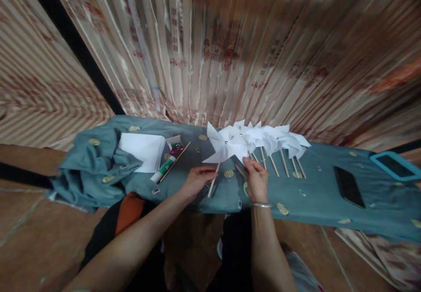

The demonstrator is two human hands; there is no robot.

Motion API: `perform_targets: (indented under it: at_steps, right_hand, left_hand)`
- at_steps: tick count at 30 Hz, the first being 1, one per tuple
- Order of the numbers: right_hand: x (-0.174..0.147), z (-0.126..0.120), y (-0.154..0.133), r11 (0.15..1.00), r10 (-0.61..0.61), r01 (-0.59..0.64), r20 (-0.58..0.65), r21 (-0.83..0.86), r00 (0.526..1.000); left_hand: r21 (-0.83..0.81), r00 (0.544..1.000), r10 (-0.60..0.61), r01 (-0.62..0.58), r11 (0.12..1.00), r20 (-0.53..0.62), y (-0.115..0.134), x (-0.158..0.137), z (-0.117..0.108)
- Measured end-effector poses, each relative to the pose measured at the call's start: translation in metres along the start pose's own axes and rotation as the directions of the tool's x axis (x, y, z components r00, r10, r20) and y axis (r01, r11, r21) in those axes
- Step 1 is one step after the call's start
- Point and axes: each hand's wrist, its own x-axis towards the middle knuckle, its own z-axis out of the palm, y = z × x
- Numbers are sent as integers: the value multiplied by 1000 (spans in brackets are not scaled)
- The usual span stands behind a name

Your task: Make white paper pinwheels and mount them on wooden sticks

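A white paper pinwheel (221, 148) with a silver pin at its centre is held up over the cloth-covered table. My left hand (200, 179) pinches its wooden stick just below the blades. At the right side of the same pinwheel, the curled fingers of my right hand (257, 179) meet the tip of a paper blade. Several finished pinwheels (279, 139) lie overlapping to the right, their sticks pointing toward me. Partly covered by my right hand is a tool with a green loop (245, 189), probably scissors.
On the left lie a stack of white paper (143, 151), a small red box of pins (175, 145), a green-and-white glue stick (163, 169) and a loose wooden stick (176, 160). A black phone (349, 186) and a blue-framed device (396, 166) rest at the right. A curtain hangs behind the table.
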Motion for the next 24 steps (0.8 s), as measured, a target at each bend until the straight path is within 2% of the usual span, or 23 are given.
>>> perform_targets:
  at_steps: [5,14,24]
  right_hand:
    - [-7,4,1,997,75,-76,51,27,996]
    - [-19,10,-2,995,100,-102,182,6,978]
    - [-25,12,-1,995,95,-90,247,-31,964]
  left_hand:
    - [-16,998,4,-5,1000,-56,1,1,1]
    - [-23,997,15,-17,1000,-77,3,1,5]
    - [-43,997,10,-13,999,-78,0,3,6]
